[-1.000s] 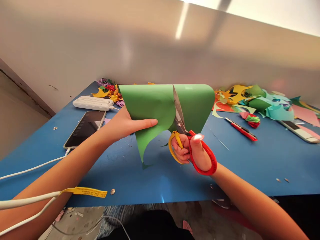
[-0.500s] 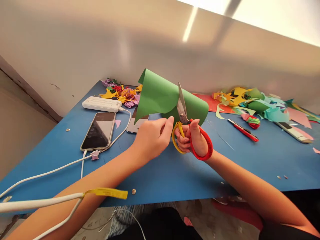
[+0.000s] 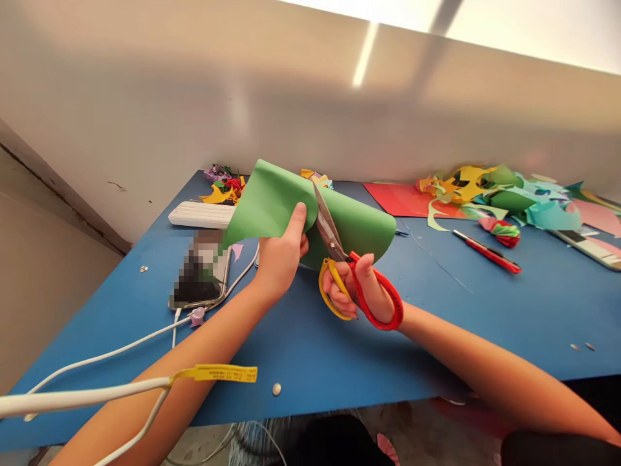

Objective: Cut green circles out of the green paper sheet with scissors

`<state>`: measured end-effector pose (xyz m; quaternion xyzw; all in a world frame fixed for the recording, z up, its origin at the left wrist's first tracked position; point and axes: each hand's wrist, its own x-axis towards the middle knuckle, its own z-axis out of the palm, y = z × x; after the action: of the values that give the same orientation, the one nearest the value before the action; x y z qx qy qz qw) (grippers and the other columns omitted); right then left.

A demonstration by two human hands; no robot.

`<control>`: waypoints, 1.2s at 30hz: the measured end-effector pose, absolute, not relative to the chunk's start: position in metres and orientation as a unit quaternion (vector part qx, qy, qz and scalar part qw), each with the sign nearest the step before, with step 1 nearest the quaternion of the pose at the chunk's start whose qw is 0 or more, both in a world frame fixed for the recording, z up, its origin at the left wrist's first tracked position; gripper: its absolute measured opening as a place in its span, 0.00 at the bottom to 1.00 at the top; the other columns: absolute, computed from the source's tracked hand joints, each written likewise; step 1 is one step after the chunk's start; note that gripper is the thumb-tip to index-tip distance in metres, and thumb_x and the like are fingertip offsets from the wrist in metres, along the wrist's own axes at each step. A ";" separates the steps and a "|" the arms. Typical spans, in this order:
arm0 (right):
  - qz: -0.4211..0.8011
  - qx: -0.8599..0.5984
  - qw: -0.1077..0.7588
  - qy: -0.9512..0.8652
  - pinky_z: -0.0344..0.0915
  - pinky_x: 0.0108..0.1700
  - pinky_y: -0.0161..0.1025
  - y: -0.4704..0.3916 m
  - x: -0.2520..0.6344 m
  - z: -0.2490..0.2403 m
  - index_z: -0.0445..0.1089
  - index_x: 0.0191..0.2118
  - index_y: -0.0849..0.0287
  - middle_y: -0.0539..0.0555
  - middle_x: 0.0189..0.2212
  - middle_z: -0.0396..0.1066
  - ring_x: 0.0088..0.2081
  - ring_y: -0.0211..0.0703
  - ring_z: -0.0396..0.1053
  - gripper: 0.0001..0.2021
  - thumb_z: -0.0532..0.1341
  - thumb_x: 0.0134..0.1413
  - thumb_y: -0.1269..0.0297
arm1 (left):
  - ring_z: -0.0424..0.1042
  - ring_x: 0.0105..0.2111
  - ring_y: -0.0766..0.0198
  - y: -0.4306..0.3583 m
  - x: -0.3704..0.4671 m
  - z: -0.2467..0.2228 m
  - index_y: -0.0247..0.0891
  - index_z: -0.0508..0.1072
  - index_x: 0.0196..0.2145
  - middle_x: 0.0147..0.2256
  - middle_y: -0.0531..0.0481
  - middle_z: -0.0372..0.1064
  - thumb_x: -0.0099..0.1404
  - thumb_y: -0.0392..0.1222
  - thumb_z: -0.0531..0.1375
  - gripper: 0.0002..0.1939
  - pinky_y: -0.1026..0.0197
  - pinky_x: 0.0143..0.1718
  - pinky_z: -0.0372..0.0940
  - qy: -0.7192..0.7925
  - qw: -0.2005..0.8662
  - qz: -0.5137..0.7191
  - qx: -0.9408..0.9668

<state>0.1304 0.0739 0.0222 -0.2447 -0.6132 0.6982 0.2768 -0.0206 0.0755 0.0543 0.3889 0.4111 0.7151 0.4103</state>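
A curled sheet of green paper (image 3: 359, 217) is held up above the table, with a cut running into it. My left hand (image 3: 284, 252) pinches the paper's left flap, thumb on top and fingers behind. In my right hand (image 3: 361, 285) are scissors (image 3: 328, 233) with one yellow and one red handle loop. My thumb goes through the red loop and my fingers through the yellow one. One blade shows in front of the paper, pointing up and left along the cut; the blades look nearly closed.
On the blue table (image 3: 422, 349), a phone (image 3: 201, 272) and white power bank (image 3: 201, 214) with cables lie left. To the right are a red-black cutter (image 3: 488, 251), a paper rosebud (image 3: 501, 231), red paper (image 3: 398, 199) and colourful scraps (image 3: 524, 194). A yellow-tagged white cable (image 3: 87, 396) crosses my left forearm.
My left hand has moved up and now grips the paper's flap with the thumb on its face. Paper and scissors have shifted left and slightly lower in view.
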 end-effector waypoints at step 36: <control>0.712 -0.176 0.292 -0.613 0.59 0.25 0.39 0.064 0.132 0.033 0.58 0.37 0.57 0.45 0.22 0.49 0.21 0.36 0.48 0.39 0.37 0.46 0.23 | 0.58 0.15 0.69 0.049 -0.002 0.054 0.41 0.52 0.11 0.12 0.56 0.53 0.69 0.54 0.51 0.31 0.60 0.33 0.64 0.529 0.390 0.540 0.526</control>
<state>0.1324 0.0641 0.0326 -0.1764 -0.6135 0.7122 0.2920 -0.0019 0.0493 0.0540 0.5260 0.5290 0.5399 0.3899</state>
